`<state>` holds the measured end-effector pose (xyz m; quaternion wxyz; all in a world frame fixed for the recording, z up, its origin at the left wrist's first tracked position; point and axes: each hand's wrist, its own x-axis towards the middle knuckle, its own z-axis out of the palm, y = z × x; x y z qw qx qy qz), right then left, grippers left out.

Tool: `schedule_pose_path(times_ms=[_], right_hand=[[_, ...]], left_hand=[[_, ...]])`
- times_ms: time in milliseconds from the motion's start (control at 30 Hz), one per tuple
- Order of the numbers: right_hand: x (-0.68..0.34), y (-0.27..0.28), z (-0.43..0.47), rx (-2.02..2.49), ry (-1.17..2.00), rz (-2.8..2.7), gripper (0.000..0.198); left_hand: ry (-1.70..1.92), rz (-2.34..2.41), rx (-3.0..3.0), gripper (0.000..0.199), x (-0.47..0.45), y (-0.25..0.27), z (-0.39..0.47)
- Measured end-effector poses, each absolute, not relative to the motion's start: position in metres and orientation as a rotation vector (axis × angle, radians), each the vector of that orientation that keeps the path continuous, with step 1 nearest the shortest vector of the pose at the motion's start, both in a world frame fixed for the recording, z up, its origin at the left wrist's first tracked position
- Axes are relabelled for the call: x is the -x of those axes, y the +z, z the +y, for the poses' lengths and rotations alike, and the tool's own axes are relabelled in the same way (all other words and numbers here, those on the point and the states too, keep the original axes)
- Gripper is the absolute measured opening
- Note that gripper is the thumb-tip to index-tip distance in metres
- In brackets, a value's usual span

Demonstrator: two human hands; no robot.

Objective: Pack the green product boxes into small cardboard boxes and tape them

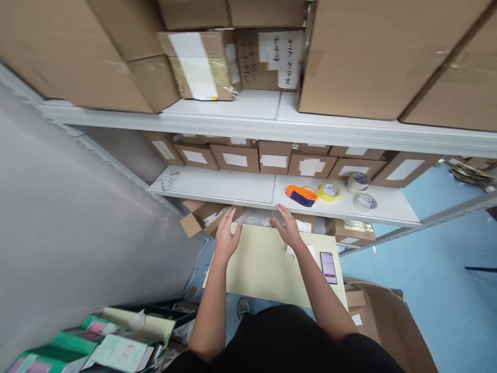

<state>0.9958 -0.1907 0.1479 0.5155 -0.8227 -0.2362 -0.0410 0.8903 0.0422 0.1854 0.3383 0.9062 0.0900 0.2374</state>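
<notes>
My left hand [228, 235] hovers over the far left part of a pale yellow table [260, 269], fingers stretched out and thumb apart, holding nothing. Facing it, my right hand [286, 228] is raised over the far edge of the same table, also with fingers extended and nothing in them. A wide gap separates the two palms. Beside my right forearm, a phone [328, 268] with a lit screen lies on the table's right side. White paper [301, 250] lies partly hidden beneath that forearm.
On the white shelf [233, 185] ahead are an orange and dark blue tape dispenser [302, 195], yellow tape [330, 191], white tape rolls [365, 202] and glasses [170, 178]. Labelled boxes [235, 158] line its back. An open carton [388, 321] stands right; green packages [73, 342] lie lower left.
</notes>
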Motion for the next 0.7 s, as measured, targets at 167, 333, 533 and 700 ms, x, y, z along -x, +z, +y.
schedule_pose_path(times_ms=[167,333,533,700], right_hand=[[-0.979,0.158,-0.104,1.949,-0.081,-0.676,0.053],[-0.954,0.159,-0.025,1.937,-0.029,-0.786,0.054],[-0.922,0.153,0.058,1.867,0.097,-0.956,0.056],[-0.895,0.138,0.121,1.758,0.29,-1.15,0.057]], left_hand=[[0.691,0.349,-2.342,0.056,-0.854,0.191,0.121],[0.756,0.45,-2.334,0.057,-0.811,0.185,0.19],[0.822,0.662,-2.325,0.057,-0.747,0.175,0.24],[0.872,0.979,-2.278,0.056,-0.678,0.163,0.252]])
